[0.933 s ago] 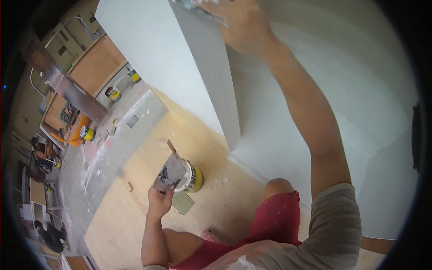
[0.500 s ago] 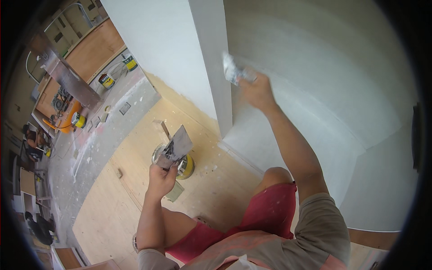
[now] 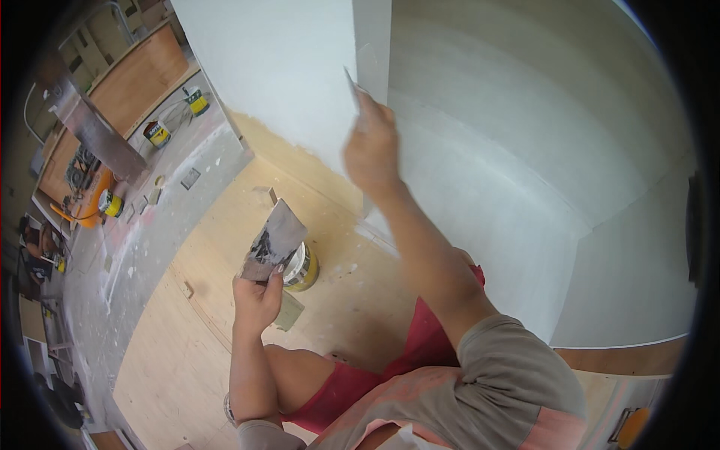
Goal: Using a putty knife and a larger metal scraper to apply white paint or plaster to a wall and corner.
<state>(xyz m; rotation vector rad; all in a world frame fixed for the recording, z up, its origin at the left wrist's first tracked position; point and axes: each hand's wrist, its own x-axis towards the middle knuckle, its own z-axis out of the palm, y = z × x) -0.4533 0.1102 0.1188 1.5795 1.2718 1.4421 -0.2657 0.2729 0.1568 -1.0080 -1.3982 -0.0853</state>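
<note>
My left hand (image 3: 256,301) is closed on a flat, rectangular grey plate (image 3: 277,234) with dark smears, held out above the wooden floor. My right hand (image 3: 373,150) is raised at the white column (image 3: 285,67), its fingers wrapped round a putty knife. Seen nearly edge-on, the thin blade of the putty knife (image 3: 351,82) is at the column's corner edge; whether it touches cannot be made out. Below the plate stands an open yellow and black can (image 3: 303,268), partly hidden by my left hand. A flat greenish piece (image 3: 289,311) lies beside the can.
A pale curved wall (image 3: 525,135) rises at the right. Beyond the plywood floor (image 3: 180,337), several cans, an orange machine (image 3: 91,202) and a brown post (image 3: 101,131) stand on grey concrete. Another person (image 3: 37,240) is at the far left.
My right hand with the putty knife has swung left, from beside the column's narrow side to its corner edge, and the blade has turned edge-on. The plate has shifted slightly left.
</note>
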